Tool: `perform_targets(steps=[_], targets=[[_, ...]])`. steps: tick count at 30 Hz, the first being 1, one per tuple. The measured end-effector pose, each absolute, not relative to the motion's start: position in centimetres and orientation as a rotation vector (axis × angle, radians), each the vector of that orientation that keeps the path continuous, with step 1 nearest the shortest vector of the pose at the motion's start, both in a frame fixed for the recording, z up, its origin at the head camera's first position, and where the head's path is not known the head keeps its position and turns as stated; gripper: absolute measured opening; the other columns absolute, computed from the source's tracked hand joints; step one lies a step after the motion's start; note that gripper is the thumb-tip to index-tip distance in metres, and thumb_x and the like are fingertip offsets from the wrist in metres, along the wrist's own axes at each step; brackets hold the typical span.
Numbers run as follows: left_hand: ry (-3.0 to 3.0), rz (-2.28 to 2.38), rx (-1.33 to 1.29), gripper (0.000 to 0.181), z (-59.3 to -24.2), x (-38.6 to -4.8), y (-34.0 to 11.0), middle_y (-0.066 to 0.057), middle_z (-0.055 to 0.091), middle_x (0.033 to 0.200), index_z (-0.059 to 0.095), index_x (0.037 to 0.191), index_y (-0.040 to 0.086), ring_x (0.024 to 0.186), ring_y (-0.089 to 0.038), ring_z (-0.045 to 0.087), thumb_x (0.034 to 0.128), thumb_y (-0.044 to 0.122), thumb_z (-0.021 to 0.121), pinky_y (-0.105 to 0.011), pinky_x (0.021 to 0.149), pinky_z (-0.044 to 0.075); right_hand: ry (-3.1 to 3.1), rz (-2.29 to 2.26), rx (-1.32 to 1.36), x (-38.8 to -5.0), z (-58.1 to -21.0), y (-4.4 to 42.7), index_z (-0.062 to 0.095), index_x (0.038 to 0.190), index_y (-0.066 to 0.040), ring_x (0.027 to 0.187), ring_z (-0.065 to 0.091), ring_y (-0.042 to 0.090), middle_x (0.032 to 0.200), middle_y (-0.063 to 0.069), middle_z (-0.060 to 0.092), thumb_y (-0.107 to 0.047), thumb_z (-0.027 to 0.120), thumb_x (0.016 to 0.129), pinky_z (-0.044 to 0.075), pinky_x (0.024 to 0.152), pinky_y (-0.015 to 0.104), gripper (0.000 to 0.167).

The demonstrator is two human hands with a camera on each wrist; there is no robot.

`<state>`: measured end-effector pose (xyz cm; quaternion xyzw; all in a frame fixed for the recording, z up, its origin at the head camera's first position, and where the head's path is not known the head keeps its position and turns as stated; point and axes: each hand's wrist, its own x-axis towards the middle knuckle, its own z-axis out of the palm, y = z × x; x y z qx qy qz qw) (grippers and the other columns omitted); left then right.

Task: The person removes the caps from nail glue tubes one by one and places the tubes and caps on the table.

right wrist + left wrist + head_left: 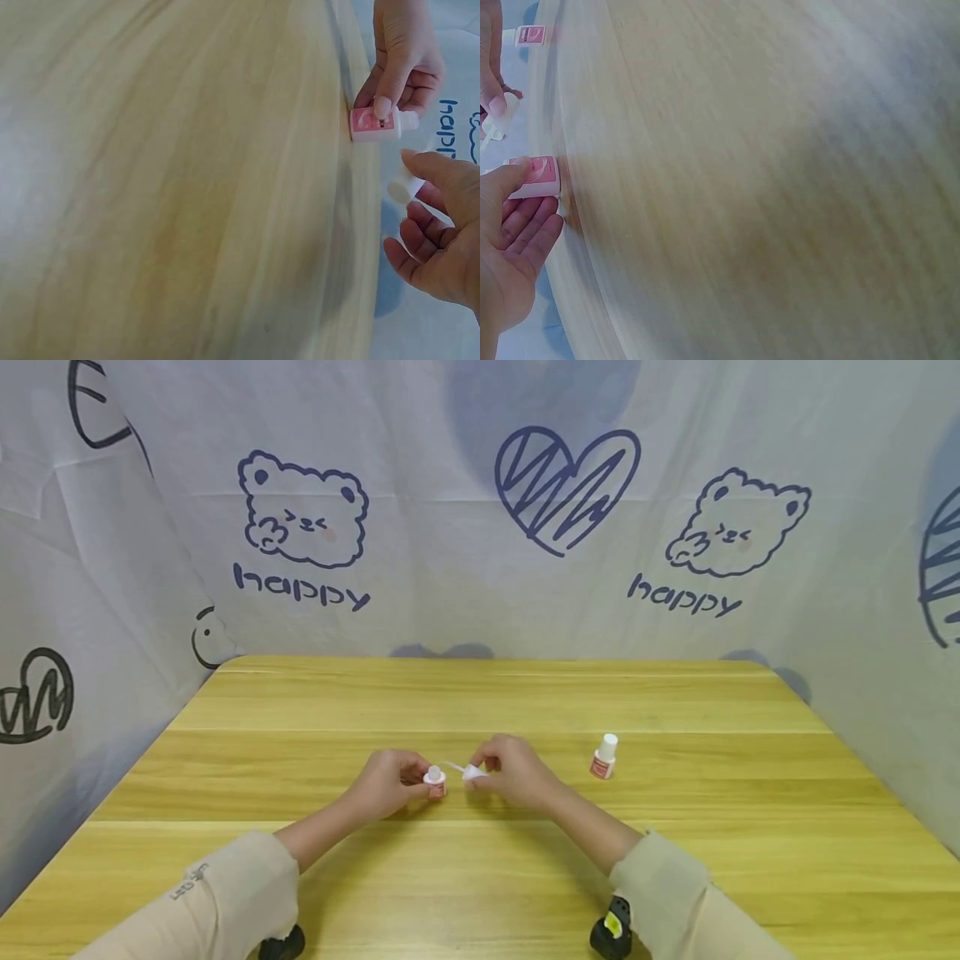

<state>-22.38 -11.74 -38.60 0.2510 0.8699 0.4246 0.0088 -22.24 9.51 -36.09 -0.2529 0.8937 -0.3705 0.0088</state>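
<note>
Between thumb and fingers my left hand (387, 783) holds a small white bottle (435, 782) with a pink-red label. The bottle stands upright on the table, its narrow neck uncapped. To its right, my right hand (515, 770) pinches a white cap (472, 772). From that cap a thin pale applicator stem points left toward the bottle, apart from its neck. In the right wrist view the round top of the cap (400, 192) shows between thumb and fingers. A second, similar bottle (603, 757) stands capped on the table, right of my right hand.
The light wood table (480, 877) spreads around both hands. Behind it and at the sides hangs a white cloth (435, 535) with bear, heart and "happy" drawings. Dark devices (613, 931) sit at both cuffs.
</note>
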Motion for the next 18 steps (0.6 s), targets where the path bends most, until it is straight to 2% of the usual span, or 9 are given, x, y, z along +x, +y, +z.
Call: perform_targets(steps=[8, 18], targets=[[2.715, 1.331, 0.763, 0.015, -38.5, -22.3, -11.8, -0.015, 0.071, 0.083, 0.068, 0.089, -0.006, 0.076, -0.021, 0.069, 0.0799, 0.006, 0.071, -0.022, 0.065, 0.054, 2.679, -1.364, -0.702, -22.4, -37.2, 10.3, 0.069, 0.086, 0.002, 0.063, 0.045, 0.007, 0.069, 0.004, 0.056, -0.006, 0.073, 0.076, 0.039, 0.056, 0.017, 0.014], [2.71, 1.332, 0.754, 0.016, -38.6, -22.3, -11.8, -0.014, 0.071, 0.084, 0.068, 0.09, -0.005, 0.077, -0.02, 0.069, 0.0796, 0.006, 0.071, -0.021, 0.066, 0.054, 2.659, -1.436, -0.589, -22.3, -38.0, 10.6, 0.067, 0.089, 0.004, 0.064, 0.047, 0.009, 0.072, 0.008, 0.06, -0.005, 0.071, 0.077, 0.04, 0.055, 0.017, 0.016]])
